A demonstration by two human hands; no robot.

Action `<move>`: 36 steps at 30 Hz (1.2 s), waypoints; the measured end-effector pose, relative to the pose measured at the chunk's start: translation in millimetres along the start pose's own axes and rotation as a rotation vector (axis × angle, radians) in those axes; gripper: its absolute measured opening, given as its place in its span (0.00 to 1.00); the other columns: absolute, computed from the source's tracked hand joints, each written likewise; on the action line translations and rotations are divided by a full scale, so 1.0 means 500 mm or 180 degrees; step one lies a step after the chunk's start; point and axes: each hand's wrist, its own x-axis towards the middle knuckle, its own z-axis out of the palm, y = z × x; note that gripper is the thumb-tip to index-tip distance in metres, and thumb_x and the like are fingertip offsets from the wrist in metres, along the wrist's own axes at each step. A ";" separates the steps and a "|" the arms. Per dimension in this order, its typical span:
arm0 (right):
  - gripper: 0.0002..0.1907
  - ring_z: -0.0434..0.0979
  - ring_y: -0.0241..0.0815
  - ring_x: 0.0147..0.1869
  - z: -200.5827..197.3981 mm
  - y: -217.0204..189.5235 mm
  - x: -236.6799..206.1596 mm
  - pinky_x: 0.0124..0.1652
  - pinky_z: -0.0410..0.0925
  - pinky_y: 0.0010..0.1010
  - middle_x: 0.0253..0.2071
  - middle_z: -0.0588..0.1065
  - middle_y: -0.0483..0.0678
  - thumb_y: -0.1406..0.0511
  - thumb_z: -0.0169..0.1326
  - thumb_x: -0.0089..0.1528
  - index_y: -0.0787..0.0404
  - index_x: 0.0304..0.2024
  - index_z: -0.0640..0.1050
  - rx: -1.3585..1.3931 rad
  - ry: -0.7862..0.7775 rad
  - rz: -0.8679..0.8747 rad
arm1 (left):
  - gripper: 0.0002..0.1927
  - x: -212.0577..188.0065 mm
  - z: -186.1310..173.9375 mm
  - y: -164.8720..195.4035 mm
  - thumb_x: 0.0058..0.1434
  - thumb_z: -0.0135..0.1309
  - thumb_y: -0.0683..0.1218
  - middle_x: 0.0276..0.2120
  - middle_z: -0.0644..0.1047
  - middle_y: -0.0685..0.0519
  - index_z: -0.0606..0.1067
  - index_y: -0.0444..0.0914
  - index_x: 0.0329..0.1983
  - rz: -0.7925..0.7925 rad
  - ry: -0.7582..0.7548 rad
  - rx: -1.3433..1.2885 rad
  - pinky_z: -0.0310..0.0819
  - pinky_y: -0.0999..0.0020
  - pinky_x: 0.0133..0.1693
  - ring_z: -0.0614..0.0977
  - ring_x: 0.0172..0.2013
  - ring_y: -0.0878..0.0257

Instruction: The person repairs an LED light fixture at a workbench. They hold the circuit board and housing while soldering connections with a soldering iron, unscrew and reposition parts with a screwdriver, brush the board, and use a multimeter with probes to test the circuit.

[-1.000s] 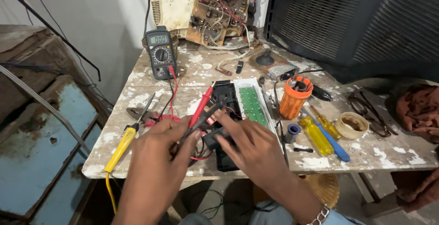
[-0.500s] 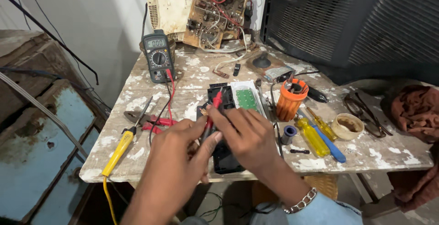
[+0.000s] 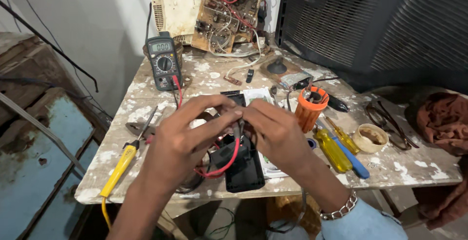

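**Two hands meet over a black case on a cluttered desk**

The left hand [image 3: 183, 140] and the right hand [image 3: 275, 133] come together above the middle of the paint-spattered desk [image 3: 414, 164], fingertips touching at one small dark probe tip [image 3: 237, 129]. Each grip is pinched nearly closed around that tip; which fingers actually bear on it cannot be told. One red wire [image 3: 229, 159] loops down from the pinch and curves back under the left palm. Directly below the hands lies one black case [image 3: 243, 169], flat on the desk near its front edge, with one green circuit board [image 3: 265, 96] partly hidden behind the right hand.

At the far left of the desk stands one multimeter [image 3: 164, 64], tilted upright, with one red lead running from it toward the hands. One yellow-handled soldering iron [image 3: 119, 164] lies by the left forearm, its cord hanging over the edge. To the right of the hands stands one orange holder [image 3: 310, 111] with bits in it, and beside it lie three screwdrivers: two yellow-handled [image 3: 334, 150] and one blue-handled [image 3: 353, 159]. One roll of tape [image 3: 369, 137] sits just past them, near one pair of pliers [image 3: 392, 123]. One bare old circuit chassis [image 3: 226, 11] leans against the wall at the back. The right wrist wears one chain bracelet [image 3: 339, 208].
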 end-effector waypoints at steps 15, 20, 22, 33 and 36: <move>0.13 0.79 0.33 0.36 0.026 0.040 -0.038 0.37 0.74 0.27 0.35 0.80 0.47 0.66 0.56 0.67 0.69 0.51 0.80 0.1704 0.0459 0.2235 | 0.06 -0.051 0.069 -0.068 0.66 0.56 0.40 0.34 0.82 0.50 0.80 0.33 0.42 -0.2708 0.0740 -0.1229 0.80 0.69 0.31 0.89 0.35 0.61; 0.16 0.75 0.36 0.34 0.066 0.040 -0.069 0.38 0.71 0.29 0.30 0.74 0.47 0.63 0.53 0.68 0.73 0.47 0.78 0.2437 0.0898 0.3035 | 0.07 -0.058 0.097 -0.065 0.64 0.58 0.40 0.32 0.82 0.48 0.80 0.31 0.41 -0.2294 0.0702 -0.0559 0.77 0.69 0.35 0.85 0.31 0.60; 0.15 0.75 0.36 0.35 0.078 0.051 -0.074 0.38 0.71 0.29 0.30 0.74 0.47 0.63 0.52 0.70 0.72 0.47 0.77 0.2423 0.0988 0.2940 | 0.06 -0.062 0.103 -0.058 0.63 0.58 0.39 0.33 0.82 0.47 0.79 0.30 0.40 -0.2105 0.0766 -0.0282 0.75 0.68 0.35 0.84 0.31 0.59; 0.14 0.78 0.39 0.36 0.108 0.074 -0.105 0.40 0.74 0.33 0.31 0.74 0.50 0.60 0.45 0.73 0.67 0.48 0.69 0.2381 0.1213 0.2464 | 0.08 -0.096 0.118 -0.060 0.68 0.54 0.40 0.35 0.82 0.47 0.79 0.31 0.47 -0.2321 0.1067 -0.0455 0.76 0.70 0.40 0.84 0.35 0.62; 0.13 0.79 0.40 0.36 0.100 0.081 -0.111 0.41 0.75 0.34 0.30 0.74 0.50 0.60 0.45 0.73 0.66 0.48 0.69 0.2423 0.1141 0.2536 | 0.08 -0.105 0.127 -0.067 0.69 0.53 0.39 0.37 0.82 0.47 0.78 0.29 0.46 -0.2262 0.1188 -0.0729 0.77 0.70 0.40 0.85 0.37 0.63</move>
